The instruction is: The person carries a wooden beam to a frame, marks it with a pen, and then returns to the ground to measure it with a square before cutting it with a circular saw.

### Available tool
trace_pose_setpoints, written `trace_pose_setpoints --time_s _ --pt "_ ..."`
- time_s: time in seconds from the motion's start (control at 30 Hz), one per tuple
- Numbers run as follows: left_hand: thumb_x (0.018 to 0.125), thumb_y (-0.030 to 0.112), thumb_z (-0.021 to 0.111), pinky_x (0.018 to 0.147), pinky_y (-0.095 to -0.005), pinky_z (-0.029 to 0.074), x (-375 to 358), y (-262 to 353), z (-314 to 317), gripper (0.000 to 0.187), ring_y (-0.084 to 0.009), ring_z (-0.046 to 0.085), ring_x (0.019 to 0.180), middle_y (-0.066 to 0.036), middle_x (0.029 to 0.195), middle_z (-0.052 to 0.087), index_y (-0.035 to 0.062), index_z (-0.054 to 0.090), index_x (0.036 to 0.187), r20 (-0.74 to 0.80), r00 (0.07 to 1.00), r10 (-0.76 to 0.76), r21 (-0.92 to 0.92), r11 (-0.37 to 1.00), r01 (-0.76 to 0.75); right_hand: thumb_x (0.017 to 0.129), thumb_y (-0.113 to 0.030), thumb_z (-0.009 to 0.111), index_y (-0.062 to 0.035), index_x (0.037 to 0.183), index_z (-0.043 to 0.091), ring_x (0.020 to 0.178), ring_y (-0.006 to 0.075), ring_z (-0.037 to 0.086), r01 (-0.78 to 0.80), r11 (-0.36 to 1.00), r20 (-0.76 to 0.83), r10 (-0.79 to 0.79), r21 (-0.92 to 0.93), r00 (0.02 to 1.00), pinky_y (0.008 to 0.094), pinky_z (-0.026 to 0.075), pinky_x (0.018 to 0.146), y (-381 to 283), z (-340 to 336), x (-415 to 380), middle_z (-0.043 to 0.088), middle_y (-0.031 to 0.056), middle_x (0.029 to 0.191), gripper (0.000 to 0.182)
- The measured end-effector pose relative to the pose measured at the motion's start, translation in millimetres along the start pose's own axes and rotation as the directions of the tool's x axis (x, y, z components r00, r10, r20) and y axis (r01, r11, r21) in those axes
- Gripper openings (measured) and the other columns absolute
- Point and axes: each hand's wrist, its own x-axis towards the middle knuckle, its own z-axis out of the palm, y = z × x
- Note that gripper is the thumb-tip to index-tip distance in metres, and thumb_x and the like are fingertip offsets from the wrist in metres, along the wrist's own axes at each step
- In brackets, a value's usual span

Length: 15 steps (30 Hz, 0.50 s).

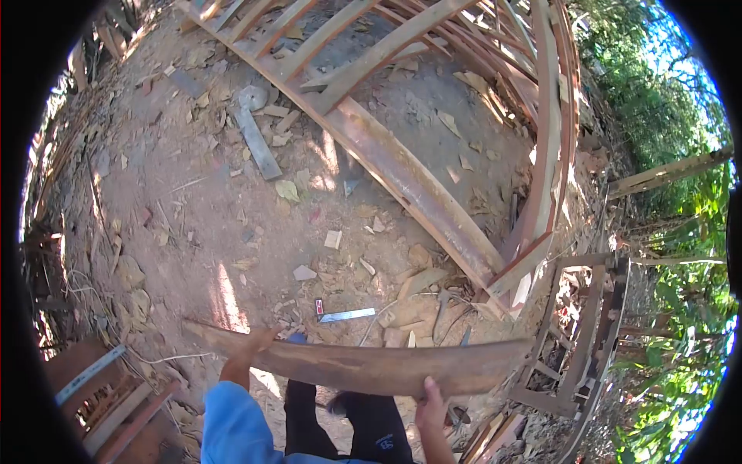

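Your two hands grasp a curved plank (371, 367), held crosswise before your legs. The fingers of your left hand (253, 346) close over its narrowing left part; at your right hand (431, 402) the thumb presses the near face by the lower edge, the other fingers being hidden. Just beyond the plank, between the two sets of fingers, a try square (348, 315) lies on the ground (193, 193). Right of your right fingers stands a slatted wooden frame (585, 332). Farther ahead, a large ribbed timber structure (417, 185) extends beyond both hands, with green foliage (672, 301) to its right.
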Motion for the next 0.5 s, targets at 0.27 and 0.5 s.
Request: trace_pose_setpoints --time_s 0.27,0.5 --pt "0.098 0.067 0.028 0.115 -0.0436 0.027 -12.5 122.6 -10.2 0.082 -0.0365 0.039 0.138 -0.028 0.144 0.043 0.0 0.043 0.143 0.047 0.976 0.214 -0.32 0.928 -0.188 0.085 -0.039 0.071 -0.0043 0.137 0.047 0.112 0.0241 0.058 -0.054 0.981 0.064 0.067 -0.185 0.996 0.0435 0.051 0.088 -190.2 28.9 108.8 0.057 0.0126 0.127 0.066" --pt "0.1 0.064 0.026 0.118 -0.0412 0.022 11.6 246.9 -89.8 0.083 -0.0311 0.028 0.144 -0.022 0.156 0.029 -0.0029 0.033 0.149 0.139 0.973 0.184 -0.622 0.781 -0.059 0.091 -0.041 0.064 -0.0036 0.14 0.045 0.108 0.0259 0.06 0.28 0.955 0.136 -0.265 -0.102 0.955 0.041 0.049 0.092 -299.7 123.9 235.4 0.061 0.0134 0.122 0.064"
